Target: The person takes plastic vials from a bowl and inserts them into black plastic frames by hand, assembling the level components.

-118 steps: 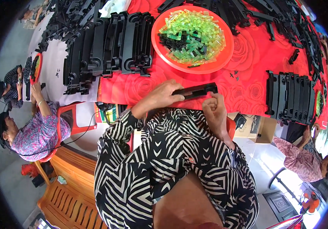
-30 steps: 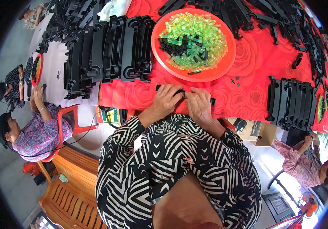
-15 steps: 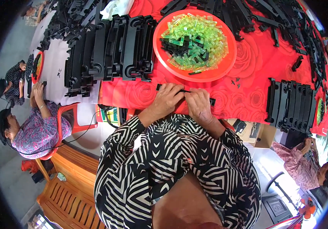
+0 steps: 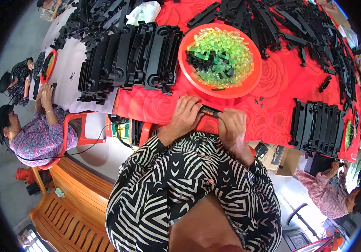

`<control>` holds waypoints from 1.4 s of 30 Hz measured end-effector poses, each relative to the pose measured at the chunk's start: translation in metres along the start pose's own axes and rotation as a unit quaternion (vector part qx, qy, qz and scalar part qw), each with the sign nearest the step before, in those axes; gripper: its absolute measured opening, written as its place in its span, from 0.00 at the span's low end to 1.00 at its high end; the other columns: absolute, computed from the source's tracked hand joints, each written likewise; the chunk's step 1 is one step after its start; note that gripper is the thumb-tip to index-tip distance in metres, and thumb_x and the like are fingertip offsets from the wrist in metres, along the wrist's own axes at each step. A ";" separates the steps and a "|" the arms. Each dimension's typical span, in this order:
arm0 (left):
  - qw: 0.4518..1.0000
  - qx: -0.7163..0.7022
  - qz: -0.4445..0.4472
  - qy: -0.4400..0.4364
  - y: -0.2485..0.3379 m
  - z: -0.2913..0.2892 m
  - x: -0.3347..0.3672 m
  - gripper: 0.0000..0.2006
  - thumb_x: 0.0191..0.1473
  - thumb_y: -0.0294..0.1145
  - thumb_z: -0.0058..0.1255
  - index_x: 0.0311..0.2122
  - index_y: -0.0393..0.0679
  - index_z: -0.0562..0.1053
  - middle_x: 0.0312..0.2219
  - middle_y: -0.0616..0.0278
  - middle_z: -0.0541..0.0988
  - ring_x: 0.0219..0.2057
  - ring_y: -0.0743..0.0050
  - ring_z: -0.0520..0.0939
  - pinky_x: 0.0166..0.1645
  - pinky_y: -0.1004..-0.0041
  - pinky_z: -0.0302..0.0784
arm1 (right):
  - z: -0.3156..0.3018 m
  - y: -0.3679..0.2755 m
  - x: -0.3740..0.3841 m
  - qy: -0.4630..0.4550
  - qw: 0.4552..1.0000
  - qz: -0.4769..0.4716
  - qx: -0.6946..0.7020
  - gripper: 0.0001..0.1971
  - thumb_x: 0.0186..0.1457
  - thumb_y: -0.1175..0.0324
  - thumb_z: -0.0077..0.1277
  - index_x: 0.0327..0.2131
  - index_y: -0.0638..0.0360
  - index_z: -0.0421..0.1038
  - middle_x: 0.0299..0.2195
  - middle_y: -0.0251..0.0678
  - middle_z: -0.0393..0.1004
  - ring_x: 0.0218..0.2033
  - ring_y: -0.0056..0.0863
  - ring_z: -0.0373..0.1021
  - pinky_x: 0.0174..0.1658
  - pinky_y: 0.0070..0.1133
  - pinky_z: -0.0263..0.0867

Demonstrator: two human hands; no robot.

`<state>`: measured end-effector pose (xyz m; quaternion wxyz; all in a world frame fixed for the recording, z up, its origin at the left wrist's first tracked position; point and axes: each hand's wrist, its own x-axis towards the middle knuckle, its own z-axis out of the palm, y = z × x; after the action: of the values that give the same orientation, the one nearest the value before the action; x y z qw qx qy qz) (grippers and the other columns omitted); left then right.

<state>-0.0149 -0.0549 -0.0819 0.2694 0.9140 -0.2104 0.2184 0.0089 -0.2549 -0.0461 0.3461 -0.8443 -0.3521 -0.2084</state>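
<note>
Between my hands, close to the table's near edge, is a long black plastic part [image 4: 210, 111] held level from side to side. My left hand [image 4: 186, 114] is closed round its left end. My right hand [image 4: 233, 128] grips the other end, thumb and fingers pressed on it. Only the middle of the part shows; the fingers cover both ends. Just beyond stands a round red tray [image 4: 247, 90] filled with small clear yellow-green pieces [image 4: 226, 42] and a patch of small black pieces [image 4: 199, 63].
Stacked black plastic parts [image 4: 159, 56] stand left of the tray, and another row [image 4: 317, 126] stands at the right. Loose black parts pile up at the back. A red rose-patterned cloth [image 4: 147, 107] covers the table. Other people sit at both sides; a wooden bench [image 4: 71, 210] is lower left.
My hands have moved slightly apart, and the black part between them now shows a broader face. The whole view has shifted a little, with the tray appearing lower and farther right.
</note>
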 end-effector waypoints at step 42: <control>0.996 0.061 -0.045 0.051 0.002 0.006 -0.005 0.17 0.41 0.27 0.61 0.37 0.36 0.71 0.42 0.52 0.72 0.43 0.54 0.73 0.47 0.59 0.67 | 0.074 0.071 0.134 -0.169 0.983 0.045 -0.053 0.10 0.47 0.70 0.57 0.31 0.61 0.67 0.31 0.45 0.72 0.34 0.48 0.71 0.37 0.39 0.67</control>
<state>-0.0182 -0.0585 -0.0888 0.2329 0.9251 -0.1416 0.2645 0.1591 -0.1770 -0.0471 0.2456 -0.8993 -0.3560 -0.0651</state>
